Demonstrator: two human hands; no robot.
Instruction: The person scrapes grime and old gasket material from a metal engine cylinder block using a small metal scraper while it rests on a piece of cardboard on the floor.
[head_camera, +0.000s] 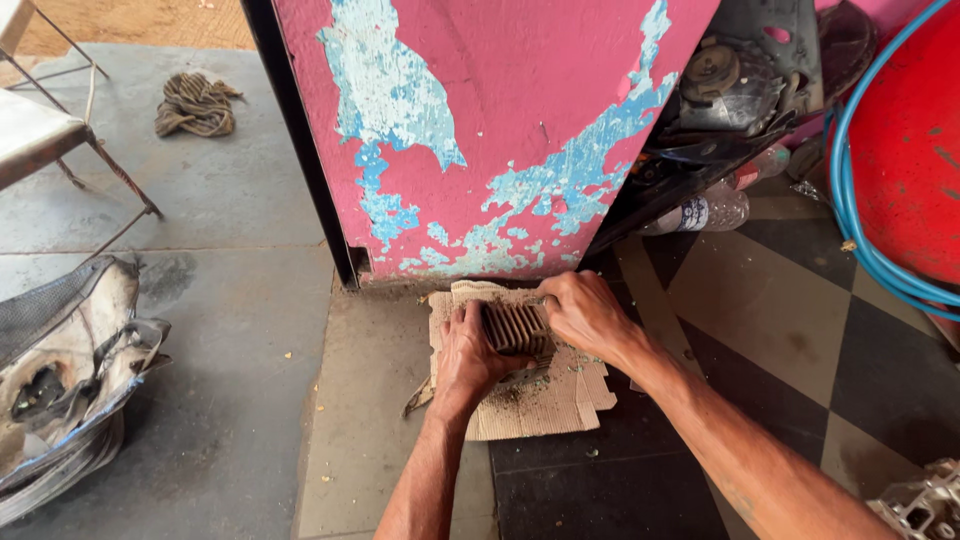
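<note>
A dirty finned metal block (517, 327), like an engine cylinder part, rests on a torn piece of cardboard (555, 400) on the floor. My left hand (467, 352) grips its left side. My right hand (583, 312) clasps its right and top side. Grit and dark debris lie scattered on the cardboard below the block. The block sits just in front of a pink wall (480, 130) with peeling blue paint.
A plastic bottle (700, 212) and dark machine parts (735, 85) lean at the right of the wall. A blue hose (850, 200) curves around a red drum (910, 140). A metal chair (40, 130), coiled rope (195, 104) and worn panel (70, 370) are left.
</note>
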